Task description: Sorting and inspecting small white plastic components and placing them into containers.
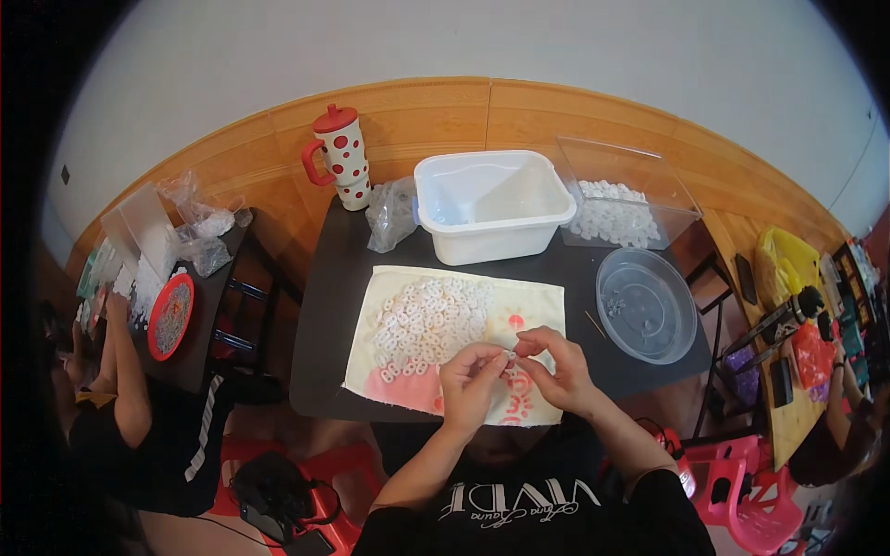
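Note:
Over the front of a cream cloth [542,306] with pink print, both hands meet at a small white plastic piece [511,356]. My left hand [471,382] pinches it between thumb and forefinger. From the other side, my right hand [562,372] curls its thumb and forefinger round the same spot; what sits between those fingertips is too small to make out. A spread of white ring-shaped plastic pieces [422,320], several joined like a figure eight, covers the cloth's left half. Right of the cloth, a round clear basin [681,320] holds small greyish bits.
Behind the cloth stands a white tub [491,246], with a clear box [649,176] of white pieces to its right. A crumpled plastic bag [393,218] and a red-spotted tumbler [349,162] stand left. A thin stick [594,323] lies beside the basin. People sit at both side tables.

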Available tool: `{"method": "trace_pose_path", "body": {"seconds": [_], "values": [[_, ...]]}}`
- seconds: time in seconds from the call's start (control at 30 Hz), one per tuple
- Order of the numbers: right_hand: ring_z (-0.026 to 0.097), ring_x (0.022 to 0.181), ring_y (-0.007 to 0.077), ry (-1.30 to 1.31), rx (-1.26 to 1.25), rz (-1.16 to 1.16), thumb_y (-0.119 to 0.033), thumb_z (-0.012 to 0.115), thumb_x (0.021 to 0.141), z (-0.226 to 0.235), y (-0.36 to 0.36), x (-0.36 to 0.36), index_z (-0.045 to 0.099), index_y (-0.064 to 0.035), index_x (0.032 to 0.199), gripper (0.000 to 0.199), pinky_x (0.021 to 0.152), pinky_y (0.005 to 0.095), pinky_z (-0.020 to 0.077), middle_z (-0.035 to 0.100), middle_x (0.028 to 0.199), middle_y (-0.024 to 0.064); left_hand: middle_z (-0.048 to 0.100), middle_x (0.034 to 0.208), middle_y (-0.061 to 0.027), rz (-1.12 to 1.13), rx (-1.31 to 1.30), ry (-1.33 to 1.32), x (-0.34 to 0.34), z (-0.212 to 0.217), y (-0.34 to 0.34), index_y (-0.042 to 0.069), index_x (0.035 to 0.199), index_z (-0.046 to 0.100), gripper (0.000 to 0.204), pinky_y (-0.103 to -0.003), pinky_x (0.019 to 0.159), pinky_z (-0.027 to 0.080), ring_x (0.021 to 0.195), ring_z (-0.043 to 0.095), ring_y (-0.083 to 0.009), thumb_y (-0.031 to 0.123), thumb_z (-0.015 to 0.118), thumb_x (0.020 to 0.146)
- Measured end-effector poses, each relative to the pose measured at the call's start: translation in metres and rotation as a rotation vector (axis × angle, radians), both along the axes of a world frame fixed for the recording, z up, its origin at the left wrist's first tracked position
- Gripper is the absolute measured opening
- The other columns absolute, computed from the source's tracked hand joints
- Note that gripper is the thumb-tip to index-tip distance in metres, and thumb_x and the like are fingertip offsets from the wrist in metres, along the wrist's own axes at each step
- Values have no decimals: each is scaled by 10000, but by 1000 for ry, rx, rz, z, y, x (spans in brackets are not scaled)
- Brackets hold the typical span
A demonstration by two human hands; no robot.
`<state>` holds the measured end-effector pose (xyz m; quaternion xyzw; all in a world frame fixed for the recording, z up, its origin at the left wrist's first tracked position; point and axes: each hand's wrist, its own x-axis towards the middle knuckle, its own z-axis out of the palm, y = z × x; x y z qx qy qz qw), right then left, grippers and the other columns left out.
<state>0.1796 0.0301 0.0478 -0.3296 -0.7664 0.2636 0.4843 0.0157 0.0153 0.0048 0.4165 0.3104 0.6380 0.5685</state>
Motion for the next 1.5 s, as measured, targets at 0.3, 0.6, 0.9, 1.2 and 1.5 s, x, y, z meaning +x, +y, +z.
{"method": "trace_pose_path", "body": {"seconds": [0.3,0.6,0.9,1.2,1.5], "values": [[623,844,125,78,-183,44,85,665,857,-12,9,6,546,-18,1174,354,783,277,502,637,924,62,675,934,-64,-35,21,114,-3,10,6,-23,1086,672,180,-239,731,527,812,645,-107,-24,646,909],[625,806,247,-328,22,-74,51,678,801,-10,10,22,652,-17,992,204,709,327,499,612,896,103,654,921,-34,11,-4,150,-18,-3,22,-10,1166,667,283,-225,735,514,811,628,-89,-56,629,889],[612,834,313,-582,185,-46,-27,696,734,-20,-7,0,674,-33,913,181,710,420,504,598,887,106,636,895,-3,-9,-22,144,-17,-8,17,-2,1189,660,315,-211,694,490,796,605,-69,-56,633,880],[585,830,67,270,-462,-32,53,620,911,-14,20,7,637,21,1015,110,737,214,471,632,877,21,647,892,-28,-86,24,156,-14,0,15,-3,1231,643,369,-208,669,486,775,606,-83,-82,633,871],[572,862,47,261,-484,49,51,602,934,-17,20,-4,640,28,1027,103,770,204,475,624,920,8,638,889,-19,-104,20,163,-14,1,13,-1,1246,640,390,-206,677,480,770,587,-71,-90,630,867]]}}
